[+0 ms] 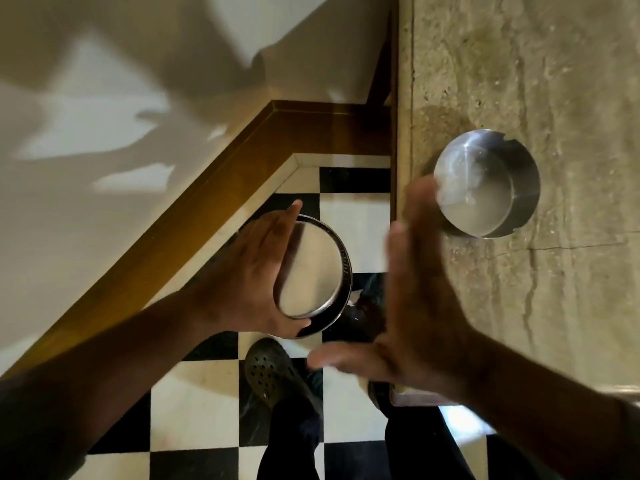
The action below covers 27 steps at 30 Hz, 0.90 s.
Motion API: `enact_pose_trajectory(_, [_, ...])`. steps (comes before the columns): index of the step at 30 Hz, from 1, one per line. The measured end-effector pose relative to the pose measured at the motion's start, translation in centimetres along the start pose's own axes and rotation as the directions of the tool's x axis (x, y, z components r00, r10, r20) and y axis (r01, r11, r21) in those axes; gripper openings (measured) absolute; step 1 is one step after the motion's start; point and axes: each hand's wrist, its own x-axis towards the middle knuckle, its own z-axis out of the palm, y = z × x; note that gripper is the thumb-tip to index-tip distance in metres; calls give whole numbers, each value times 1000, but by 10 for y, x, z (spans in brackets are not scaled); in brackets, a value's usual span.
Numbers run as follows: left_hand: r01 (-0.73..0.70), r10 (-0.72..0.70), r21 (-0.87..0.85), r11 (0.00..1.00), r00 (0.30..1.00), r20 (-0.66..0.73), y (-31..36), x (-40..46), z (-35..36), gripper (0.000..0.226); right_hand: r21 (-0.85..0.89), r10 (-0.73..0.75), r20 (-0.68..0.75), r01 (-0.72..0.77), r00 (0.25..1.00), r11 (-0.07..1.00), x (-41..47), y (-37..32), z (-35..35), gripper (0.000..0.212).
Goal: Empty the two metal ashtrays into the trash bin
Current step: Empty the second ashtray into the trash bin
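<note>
My left hand point(242, 271) grips a round metal ashtray point(311, 271) by its rim, tipped on its side so its flat base faces me, over the checkered floor. Just below and right of it a dark opening with pale scraps shows, probably the trash bin point(363, 306), mostly hidden by my right hand. My right hand point(415, 306) is open and blurred, fingers spread, between the held ashtray and the counter. A second metal ashtray point(491, 188) stands upright on the stone counter point(554, 81), its grey inside visible; my right fingertips overlap its left rim.
A black-and-white checkered floor point(194, 403) lies below, bordered by a brown wooden baseboard point(207, 188) along a pale wall. My dark perforated clog point(273, 372) and dark trouser legs stand under the hands. The counter's left edge runs vertically beside the bin.
</note>
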Motion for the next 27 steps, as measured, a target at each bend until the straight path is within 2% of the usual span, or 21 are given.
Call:
enact_pose_trajectory(1, [3, -4, -36, 999, 1000, -27, 4, 4, -2, 148, -48, 11, 200, -2, 980, 999, -8, -3, 13, 120])
enact_pose_trajectory(2, [-6, 4, -43, 999, 999, -38, 6, 7, -4, 146, -101, 30, 373, 9, 927, 995, -16, -5, 23, 121])
enact_pose_trajectory(3, [-20, 19, -34, 999, 1000, -25, 7, 8, -6, 145, -130, 52, 488, 14, 871, 991, -21, -6, 29, 120])
enact_pose_trajectory(5, [-16, 16, -32, 999, 1000, 5, 3, 6, -6, 144, -120, 60, 578, 12, 814, 993, -20, -5, 31, 115])
enact_pose_trajectory(7, [-22, 22, -15, 1000, 1000, 1, -2, 9, -7, 143, -66, 33, 544, 4, 838, 998, -19, -2, 22, 114])
enact_pose_trajectory(9, [-17, 18, 16, 1000, 999, -41, -9, 13, -14, 143, -24, 48, 433, -42, 900, 999, -15, -2, 13, 115])
enact_pose_trajectory(12, [-80, 83, 68, 994, 996, -39, -15, 17, -19, 144, 22, 122, 125, -126, 985, 992, 1, 2, -10, 125])
enact_pose_trajectory(14, [-104, 106, 80, 991, 994, -32, -14, 15, -20, 142, 9, 182, -57, -182, 982, 983, 13, 6, -20, 127])
enact_pose_trajectory(15, [-109, 112, 63, 992, 993, -41, -9, 13, -20, 141, -1, 201, -71, -202, 977, 979, 15, 4, -19, 127])
enact_pose_trajectory(16, [-107, 108, 20, 994, 992, -66, -3, 11, -20, 139, -28, 199, 13, -199, 980, 980, 16, 3, -12, 126])
enact_pose_trajectory(17, [-96, 92, -36, 995, 991, -93, 3, 9, -19, 137, -84, 180, 178, -167, 967, 982, 14, 1, 0, 127])
enact_pose_trajectory(19, [-83, 75, -106, 991, 994, -81, 14, 7, -13, 138, -147, 140, 476, -78, 868, 986, 1, -4, 23, 128])
enact_pose_trajectory(20, [-80, 74, -121, 989, 996, -56, 16, 3, -8, 138, -159, 132, 542, -53, 830, 986, -6, -6, 30, 125])
enact_pose_trajectory(21, [-74, 68, -117, 990, 996, -50, 13, -1, -4, 137, -167, 110, 569, -16, 815, 986, -9, -5, 36, 123])
enact_pose_trajectory(24, [-105, 101, -75, 992, 993, -57, 6, -5, 5, 133, -177, 44, 554, 66, 831, 982, -20, 3, 44, 112])
enact_pose_trajectory(25, [-102, 97, -70, 992, 993, -67, 5, -5, 7, 132, -184, 48, 541, 62, 840, 981, -23, 3, 48, 103])
enact_pose_trajectory(27, [-102, 96, -75, 992, 992, -80, 5, -3, 7, 132, -181, 60, 457, 27, 888, 983, -24, 3, 52, 71])
